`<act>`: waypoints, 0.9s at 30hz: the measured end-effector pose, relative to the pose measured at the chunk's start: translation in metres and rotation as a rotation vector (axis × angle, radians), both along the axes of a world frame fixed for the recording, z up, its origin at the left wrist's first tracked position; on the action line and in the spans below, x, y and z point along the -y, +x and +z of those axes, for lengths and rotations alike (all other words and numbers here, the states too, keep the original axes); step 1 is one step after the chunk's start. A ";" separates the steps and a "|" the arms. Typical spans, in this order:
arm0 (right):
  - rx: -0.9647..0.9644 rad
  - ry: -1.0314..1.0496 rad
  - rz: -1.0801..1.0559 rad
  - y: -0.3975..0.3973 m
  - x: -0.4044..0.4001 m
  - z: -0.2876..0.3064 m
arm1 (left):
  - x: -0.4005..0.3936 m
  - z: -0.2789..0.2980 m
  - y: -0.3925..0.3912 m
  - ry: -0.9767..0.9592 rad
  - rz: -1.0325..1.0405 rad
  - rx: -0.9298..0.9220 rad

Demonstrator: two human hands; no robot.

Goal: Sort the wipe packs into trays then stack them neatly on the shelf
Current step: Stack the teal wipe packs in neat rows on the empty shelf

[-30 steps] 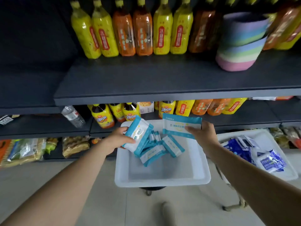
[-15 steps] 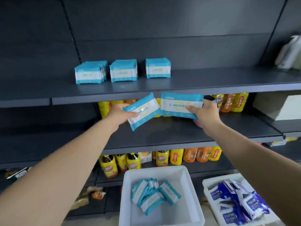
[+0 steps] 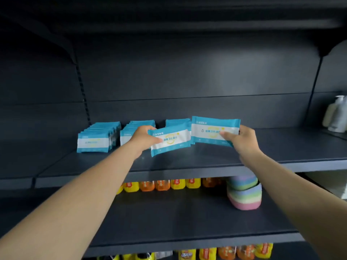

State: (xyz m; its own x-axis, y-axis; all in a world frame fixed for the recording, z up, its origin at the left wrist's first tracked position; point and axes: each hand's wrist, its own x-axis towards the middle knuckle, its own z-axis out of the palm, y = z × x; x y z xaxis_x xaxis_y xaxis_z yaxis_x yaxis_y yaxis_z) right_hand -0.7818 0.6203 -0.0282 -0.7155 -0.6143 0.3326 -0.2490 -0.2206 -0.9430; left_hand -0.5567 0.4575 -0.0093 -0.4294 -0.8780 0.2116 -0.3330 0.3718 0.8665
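My left hand [image 3: 143,137] pinches a teal-and-white wipe pack [image 3: 170,140], tilted, just above the dark upper shelf [image 3: 187,162]. My right hand [image 3: 242,139] grips a second, larger-looking wipe pack [image 3: 214,131] by its right end, held beside the first. Behind them three rows of the same packs stand on the shelf: a left row [image 3: 97,136], a middle row [image 3: 131,129] partly hidden by my left hand, and a right row [image 3: 176,121] mostly hidden by the held packs. The trays are out of view.
White bottles [image 3: 336,114] stand at the shelf's far right. On the shelf below sit a stack of pastel bowls [image 3: 244,194] and yellow and orange drink bottles [image 3: 169,184]. More drink bottles [image 3: 225,253] line the lowest shelf.
Both hands have risen from the white tray to the upper shelf, each carrying a wipe pack. My view tilted up, so the trays have dropped out of sight.
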 end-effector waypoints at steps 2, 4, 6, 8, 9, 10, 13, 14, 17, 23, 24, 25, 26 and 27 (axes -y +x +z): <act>0.019 0.013 0.018 -0.024 0.022 -0.006 | 0.019 -0.004 -0.019 0.014 -0.003 -0.008; 0.042 0.039 0.037 -0.045 0.041 -0.016 | 0.038 -0.013 -0.039 0.028 -0.004 -0.020; 0.069 0.060 0.049 -0.063 0.059 -0.031 | 0.054 -0.023 -0.057 0.046 -0.006 -0.036; 0.104 0.060 0.065 -0.076 0.074 -0.044 | 0.070 -0.034 -0.072 0.062 -0.018 -0.057; 0.120 0.062 0.072 -0.081 0.080 -0.050 | 0.077 -0.040 -0.078 0.068 -0.018 -0.069; 0.131 0.064 0.079 -0.086 0.086 -0.054 | 0.084 -0.045 -0.083 0.070 -0.015 -0.080; 0.139 0.063 0.110 -0.096 0.101 -0.060 | 0.103 -0.056 -0.097 0.032 0.015 -0.099; 0.141 0.058 0.122 -0.097 0.104 -0.061 | 0.107 -0.058 -0.100 0.007 0.027 -0.099; 0.129 0.074 0.153 -0.101 0.110 -0.062 | 0.115 -0.066 -0.110 -0.066 0.062 -0.109; 0.113 0.115 0.166 -0.106 0.117 -0.067 | 0.134 -0.080 -0.121 -0.107 0.143 -0.114; 0.113 0.117 0.165 -0.105 0.117 -0.068 | 0.134 -0.079 -0.121 -0.122 0.148 -0.105; 0.114 0.123 0.164 -0.105 0.118 -0.068 | 0.134 -0.079 -0.121 -0.132 0.151 -0.105; 0.116 0.131 0.167 -0.105 0.118 -0.068 | 0.133 -0.078 -0.120 -0.140 0.149 -0.108; 0.118 0.142 0.171 -0.106 0.118 -0.069 | 0.133 -0.078 -0.119 -0.144 0.144 -0.113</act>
State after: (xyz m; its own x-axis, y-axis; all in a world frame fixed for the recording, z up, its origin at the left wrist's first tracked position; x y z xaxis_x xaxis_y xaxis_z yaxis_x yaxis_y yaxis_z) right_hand -0.8875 0.5018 -0.0969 -0.6262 -0.7642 0.1546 -0.1060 -0.1129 -0.9879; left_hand -0.6761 0.3250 -0.0871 -0.2682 -0.8857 0.3790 -0.2952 0.4501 0.8428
